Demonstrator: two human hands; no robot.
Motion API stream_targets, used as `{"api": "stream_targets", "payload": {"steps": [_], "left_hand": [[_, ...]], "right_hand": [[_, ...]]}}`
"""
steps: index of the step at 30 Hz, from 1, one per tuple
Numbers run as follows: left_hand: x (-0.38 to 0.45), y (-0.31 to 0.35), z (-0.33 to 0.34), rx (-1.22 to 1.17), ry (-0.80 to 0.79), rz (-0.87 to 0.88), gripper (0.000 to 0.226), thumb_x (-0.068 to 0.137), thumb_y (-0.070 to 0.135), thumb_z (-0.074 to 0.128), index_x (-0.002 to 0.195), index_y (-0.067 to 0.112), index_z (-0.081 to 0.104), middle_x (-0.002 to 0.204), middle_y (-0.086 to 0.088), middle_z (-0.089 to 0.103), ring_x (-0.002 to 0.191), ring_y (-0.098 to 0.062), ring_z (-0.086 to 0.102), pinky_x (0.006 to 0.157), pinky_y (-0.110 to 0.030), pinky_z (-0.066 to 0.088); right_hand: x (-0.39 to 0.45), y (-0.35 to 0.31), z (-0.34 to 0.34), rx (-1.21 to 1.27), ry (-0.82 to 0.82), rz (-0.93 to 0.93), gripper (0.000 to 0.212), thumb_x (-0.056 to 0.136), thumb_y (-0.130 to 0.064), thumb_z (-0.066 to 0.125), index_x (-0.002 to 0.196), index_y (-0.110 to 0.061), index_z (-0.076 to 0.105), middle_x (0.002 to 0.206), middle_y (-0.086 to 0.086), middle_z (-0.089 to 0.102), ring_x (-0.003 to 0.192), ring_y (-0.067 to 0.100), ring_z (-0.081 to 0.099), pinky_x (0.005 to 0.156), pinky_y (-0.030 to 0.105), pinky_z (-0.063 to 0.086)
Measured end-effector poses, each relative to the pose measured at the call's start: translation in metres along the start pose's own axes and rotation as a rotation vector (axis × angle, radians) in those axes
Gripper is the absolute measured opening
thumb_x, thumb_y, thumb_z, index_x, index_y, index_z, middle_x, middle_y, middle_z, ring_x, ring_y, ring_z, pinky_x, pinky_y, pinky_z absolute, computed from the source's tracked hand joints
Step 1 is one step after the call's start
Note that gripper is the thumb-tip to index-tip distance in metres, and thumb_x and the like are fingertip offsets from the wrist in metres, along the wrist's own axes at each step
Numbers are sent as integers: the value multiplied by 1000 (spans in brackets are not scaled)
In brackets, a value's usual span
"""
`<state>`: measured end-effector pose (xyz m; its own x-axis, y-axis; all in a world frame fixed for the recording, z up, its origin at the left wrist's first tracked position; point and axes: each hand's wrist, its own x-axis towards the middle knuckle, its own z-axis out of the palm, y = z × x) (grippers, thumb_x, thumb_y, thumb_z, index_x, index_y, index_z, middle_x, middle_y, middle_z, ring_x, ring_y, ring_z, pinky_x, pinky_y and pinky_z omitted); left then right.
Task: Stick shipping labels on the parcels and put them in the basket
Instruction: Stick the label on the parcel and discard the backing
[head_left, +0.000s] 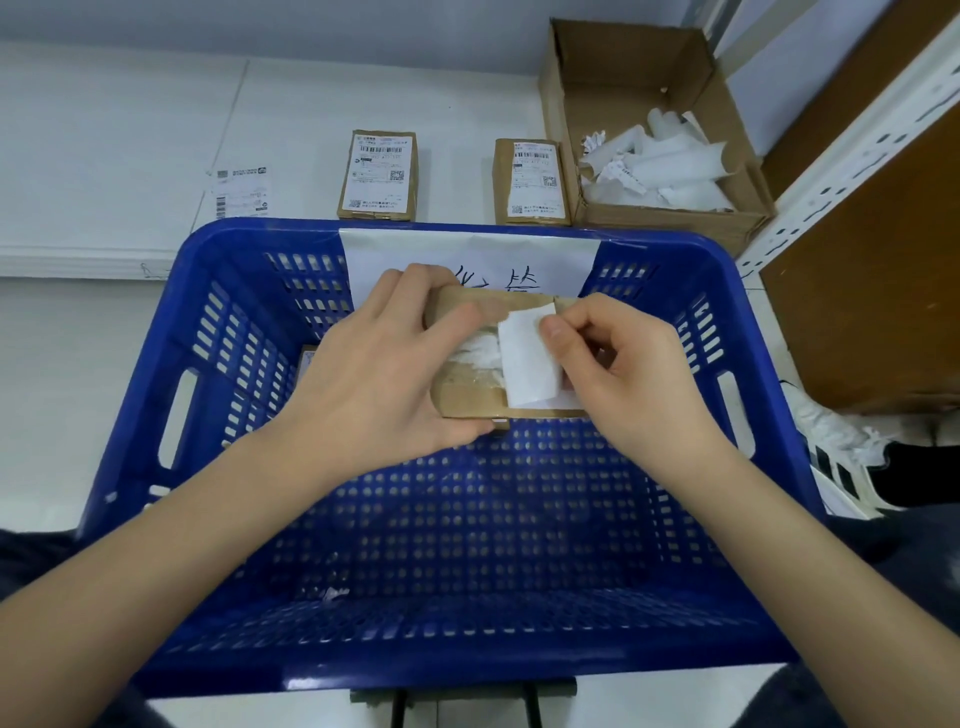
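Note:
My left hand (374, 364) grips a brown cardboard parcel (467, 400) by its left end, holding it above the blue plastic basket (171, 291). Torn white paper residue shows on the parcel's top. My right hand (618, 364) pinches a white label (527, 358) that curls up from the parcel's right part. Another parcel (307, 358) lies in the basket, mostly hidden behind my left hand. Two labelled brown parcels, one on the left (378, 176) and one on the right (532, 182), lie on the white table beyond the basket.
A loose printed label sheet (241, 192) lies on the table at the left. An open cardboard box (670, 218) with crumpled white backing papers stands at the back right. A white metal shelf upright (852, 156) and a brown panel stand at the right.

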<state>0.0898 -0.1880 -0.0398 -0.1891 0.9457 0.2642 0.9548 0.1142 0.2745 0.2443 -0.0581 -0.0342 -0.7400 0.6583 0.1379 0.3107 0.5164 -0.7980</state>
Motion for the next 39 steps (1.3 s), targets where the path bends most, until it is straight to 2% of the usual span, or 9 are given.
{"api": "stream_targets", "payload": {"steps": [4,8,14,17,21,25,29,34,39], "left_hand": [[0,-1,1,49,19,64,62,67,62,55,118,29,48,122,-20,52,104,-28,45,60,-30,43],[-1,-4,2,36,4,72,56,69,62,53,114,29,54,125,-20,52,107,-29,43,58,-33,46],[0,-9,-2,2,27,39,55,64,59,64,110,29,64,127,-17,51,108,-29,44,60,-40,52],[0,-13,-2,-31,42,20,55,61,58,67,110,34,58,129,-14,50,109,-29,47,63,-45,55],[1,-12,-2,-51,58,-4,61,60,63,57,114,34,49,128,-11,49,106,-24,46,62,-44,55],[0,-11,-2,-21,52,31,66,59,55,69,118,34,48,127,-15,51,105,-24,42,59,-42,54],[1,-7,-4,19,61,82,58,65,57,64,116,35,51,125,-19,53,105,-25,41,59,-36,49],[1,-6,-4,90,37,159,47,72,52,55,111,27,61,122,-22,55,105,-30,42,57,-31,44],[0,-5,-4,107,21,178,45,65,46,71,103,22,72,122,-25,56,107,-33,43,59,-36,49]], "right_hand": [[0,-3,2,180,22,89,8,91,-16,62,87,-19,67,77,0,69,73,13,64,64,26,53],[1,-8,0,349,30,122,11,89,-11,64,91,-20,68,79,-9,69,72,0,65,63,11,49],[3,-9,-3,488,-200,130,17,83,-20,63,98,-21,70,86,-9,74,80,5,68,71,15,51],[4,-8,-4,449,-253,122,18,85,-10,65,98,-22,71,85,-9,73,81,6,67,74,16,51],[4,-8,-5,402,-240,152,18,83,-11,69,90,-27,73,73,-8,64,71,10,56,71,20,49],[3,-12,-6,401,-302,198,13,84,-28,64,93,-26,74,90,-2,73,87,17,65,78,24,52],[4,-9,-4,341,-246,155,17,90,-13,62,90,-26,73,87,5,72,84,28,61,71,27,48],[3,-5,-1,386,-220,193,16,82,-4,71,85,-17,61,63,-8,62,63,7,56,63,15,45],[2,-9,-2,396,-195,165,11,89,-1,60,87,-9,67,70,3,62,65,8,55,62,13,44]]}}
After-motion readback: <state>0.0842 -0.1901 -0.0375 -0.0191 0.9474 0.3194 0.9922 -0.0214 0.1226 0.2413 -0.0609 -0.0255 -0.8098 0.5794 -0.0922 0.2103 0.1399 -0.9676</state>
